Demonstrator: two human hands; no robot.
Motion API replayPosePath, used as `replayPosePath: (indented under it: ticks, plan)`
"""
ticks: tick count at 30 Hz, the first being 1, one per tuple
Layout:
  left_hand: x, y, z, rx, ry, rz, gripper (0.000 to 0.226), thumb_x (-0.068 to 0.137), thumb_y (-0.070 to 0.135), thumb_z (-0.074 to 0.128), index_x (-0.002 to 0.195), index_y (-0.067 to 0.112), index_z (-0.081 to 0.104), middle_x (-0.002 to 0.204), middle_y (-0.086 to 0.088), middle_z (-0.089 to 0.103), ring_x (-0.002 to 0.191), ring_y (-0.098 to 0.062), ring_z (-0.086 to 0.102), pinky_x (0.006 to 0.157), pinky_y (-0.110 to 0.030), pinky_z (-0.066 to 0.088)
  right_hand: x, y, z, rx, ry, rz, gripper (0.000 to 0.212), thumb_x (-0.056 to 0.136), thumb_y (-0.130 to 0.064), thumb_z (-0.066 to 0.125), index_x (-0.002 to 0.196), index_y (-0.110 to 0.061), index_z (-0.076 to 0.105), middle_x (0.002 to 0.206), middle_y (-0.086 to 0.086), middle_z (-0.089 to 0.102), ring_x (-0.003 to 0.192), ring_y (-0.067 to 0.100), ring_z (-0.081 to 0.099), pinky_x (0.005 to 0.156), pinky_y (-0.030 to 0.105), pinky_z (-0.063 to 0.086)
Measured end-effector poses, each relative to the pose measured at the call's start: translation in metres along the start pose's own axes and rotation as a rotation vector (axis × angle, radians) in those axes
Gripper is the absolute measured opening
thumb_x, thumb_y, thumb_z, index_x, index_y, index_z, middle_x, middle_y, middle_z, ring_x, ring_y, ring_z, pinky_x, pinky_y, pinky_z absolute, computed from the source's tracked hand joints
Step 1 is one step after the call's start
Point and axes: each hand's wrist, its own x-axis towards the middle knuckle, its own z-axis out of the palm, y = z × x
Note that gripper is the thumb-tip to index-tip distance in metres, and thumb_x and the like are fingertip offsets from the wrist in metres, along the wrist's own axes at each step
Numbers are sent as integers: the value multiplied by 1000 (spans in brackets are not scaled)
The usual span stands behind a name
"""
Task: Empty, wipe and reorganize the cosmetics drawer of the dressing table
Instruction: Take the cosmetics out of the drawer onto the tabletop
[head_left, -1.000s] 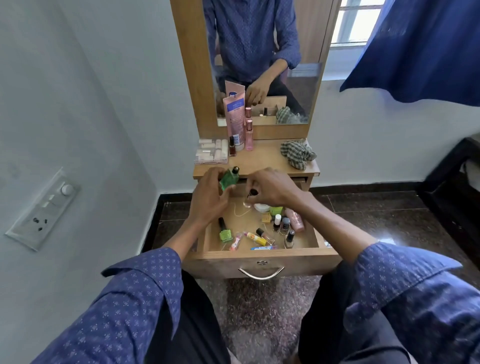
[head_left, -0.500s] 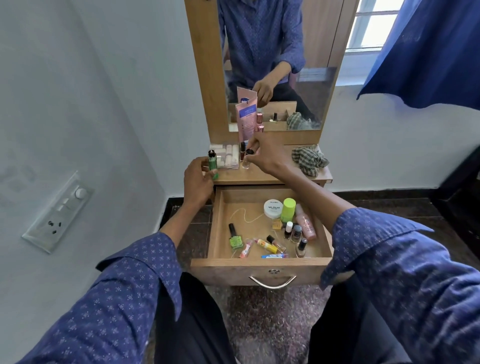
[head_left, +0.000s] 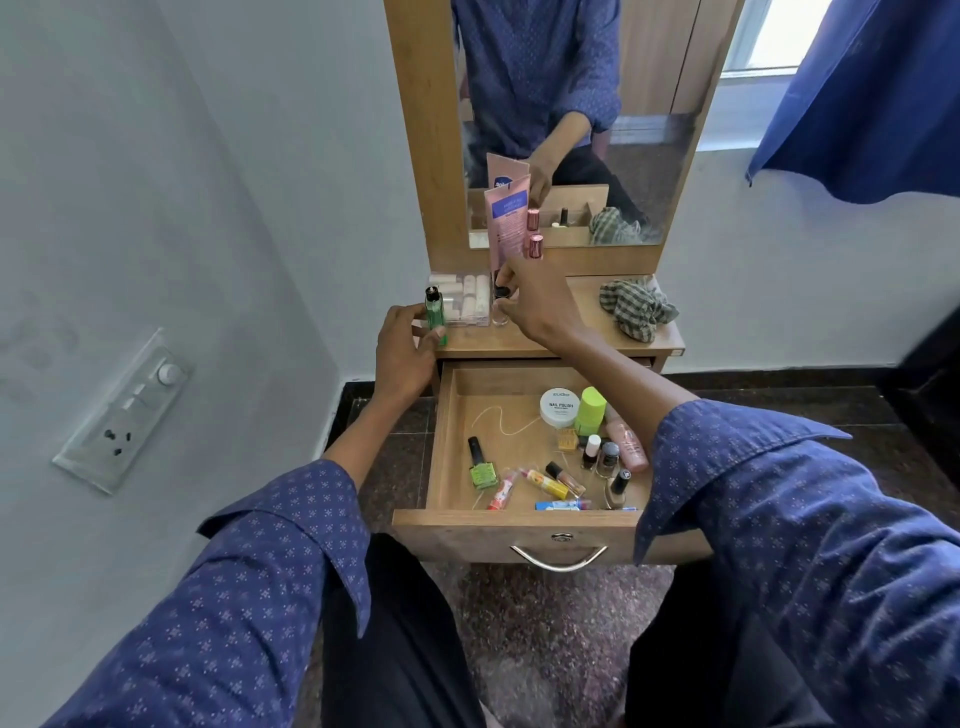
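I see the drawer (head_left: 519, 525) pulled open at the near side of the dressing table (head_left: 597, 332), bottles and tubes loose inside, mostly right and near. My left hand (head_left: 402, 353) grips a green bottle (head_left: 435, 315) upright at the top's left edge. My right hand (head_left: 537, 301) pinches the cap of a small clear bottle (head_left: 500, 307) standing just right of a clear plastic box (head_left: 465, 301). Checked cloth (head_left: 636, 309) lies far right on the top.
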Motion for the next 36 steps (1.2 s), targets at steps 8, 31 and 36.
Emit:
replayPosePath:
  ticks: [8,31,36]
  plan:
    - [-18,1,5,-29,53,-83,82,91,32,81,156,13,35,135,-1,46,107,-14,56,88,-28,51,-14,6,-16,-39,-47,5,37,83,-21,77,114,-32,60,92,-9,68,91,16,62,67,34,47]
    - [-97,32,35,918,-544,229,14,96,19,67,107,13,71,113,-8,70,105,-30,68,81,-39,50,-130,31,-27,-736,-493,-151,22,90,-5,66,108,-16,71,106,6,72,92,29,69,65,35,41]
    - [-102,44,41,1033,-541,149,18,99,26,65,110,15,73,114,-8,72,108,-28,68,85,-37,51,-147,27,-21,-851,-474,-184,24,90,4,59,107,-12,67,106,8,71,90,30,70,62,35,39]
